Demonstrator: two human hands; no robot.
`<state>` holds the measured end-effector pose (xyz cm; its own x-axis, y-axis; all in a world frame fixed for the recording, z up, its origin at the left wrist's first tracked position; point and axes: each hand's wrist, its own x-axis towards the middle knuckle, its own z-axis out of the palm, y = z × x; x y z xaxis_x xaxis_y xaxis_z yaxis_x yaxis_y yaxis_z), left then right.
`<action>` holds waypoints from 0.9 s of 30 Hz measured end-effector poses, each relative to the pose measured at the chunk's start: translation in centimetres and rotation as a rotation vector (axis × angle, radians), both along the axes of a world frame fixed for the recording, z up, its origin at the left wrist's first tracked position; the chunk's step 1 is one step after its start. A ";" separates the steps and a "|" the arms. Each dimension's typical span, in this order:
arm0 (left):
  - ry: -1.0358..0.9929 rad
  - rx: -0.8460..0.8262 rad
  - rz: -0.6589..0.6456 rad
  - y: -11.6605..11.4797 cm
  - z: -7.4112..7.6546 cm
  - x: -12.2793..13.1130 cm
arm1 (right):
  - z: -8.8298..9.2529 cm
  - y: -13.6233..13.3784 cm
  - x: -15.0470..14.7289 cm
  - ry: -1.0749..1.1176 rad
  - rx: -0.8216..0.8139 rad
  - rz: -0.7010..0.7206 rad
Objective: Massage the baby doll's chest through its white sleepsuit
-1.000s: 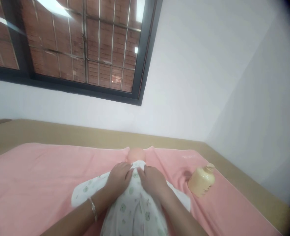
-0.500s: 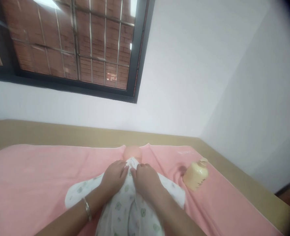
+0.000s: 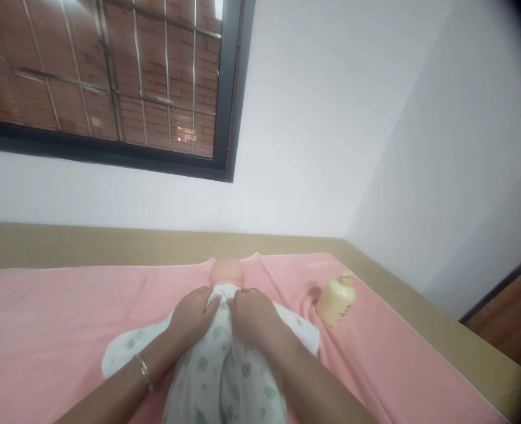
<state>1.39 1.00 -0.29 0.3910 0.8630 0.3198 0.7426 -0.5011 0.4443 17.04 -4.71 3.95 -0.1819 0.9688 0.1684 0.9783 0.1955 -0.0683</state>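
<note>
A white garment with small green prints (image 3: 218,365) lies spread on a pink cloth (image 3: 66,312), its sleeves out to both sides. Just beyond its neck end shows a smooth, rounded, skin-coloured object (image 3: 227,272), mostly covered below. My left hand (image 3: 194,315) grips the garment's upper edge from the left, a bracelet on that wrist. Close beside it, my right hand (image 3: 254,315) has its fingers curled round the same edge. The two thumbs are near each other at the middle of the fabric.
A pale yellow bottle-like container (image 3: 335,301) rests tilted on the pink cloth to the right. The tan surface (image 3: 154,247) borders the cloth. Behind it are a white wall (image 3: 300,129) and a dark-framed window (image 3: 227,118) with metal bars.
The whole view has shifted, so things appear further left. The garment's top edge between my hands looks flatter and wider than the earlier peak, and more of the rounded object shows.
</note>
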 end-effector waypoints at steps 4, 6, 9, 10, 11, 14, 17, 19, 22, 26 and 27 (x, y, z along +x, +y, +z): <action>0.014 -0.011 0.016 -0.2 0.3 0.2 | -0.3 1.3 1.0 0.161 -0.110 -0.109; 0.022 -0.013 0.012 -0.3 0.3 0.2 | -0.7 2.2 2.2 0.317 -0.211 -0.136; 0.029 -0.036 0.010 -0.6 0.5 0.2 | -1.4 3.0 3.4 0.513 -0.293 -0.163; 0.029 -0.049 0.014 -0.7 0.6 0.2 | -1.8 3.2 3.6 0.543 -0.300 -0.180; 0.028 -0.062 0.019 -0.8 0.6 0.2 | -2.2 3.4 3.7 0.554 -0.297 -0.196; 0.031 -0.083 0.030 -0.9 0.8 0.2 | -3.3 3.9 3.6 0.536 -0.264 -0.237; 0.038 -0.085 0.039 -0.8 0.7 0.3 | -4.0 4.3 3.5 0.524 -0.246 -0.235; 0.044 -0.079 0.044 -0.6 0.6 0.3 | -4.2 4.4 3.6 0.524 -0.237 -0.228; 0.045 -0.082 0.043 -0.5 0.6 0.4 | -4.2 4.4 3.7 0.526 -0.217 -0.224; 0.043 -0.095 0.038 -0.6 0.6 0.4 | -4.1 4.3 3.8 0.533 -0.226 -0.212; 0.042 -0.094 0.041 -0.6 0.6 0.4 | -4.0 4.3 3.8 0.535 -0.229 -0.212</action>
<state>1.79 0.41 0.35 0.3664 0.9039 0.2209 0.7804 -0.4278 0.4561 20.82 -0.41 -0.08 0.0704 0.9970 -0.0333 0.8129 -0.0767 -0.5773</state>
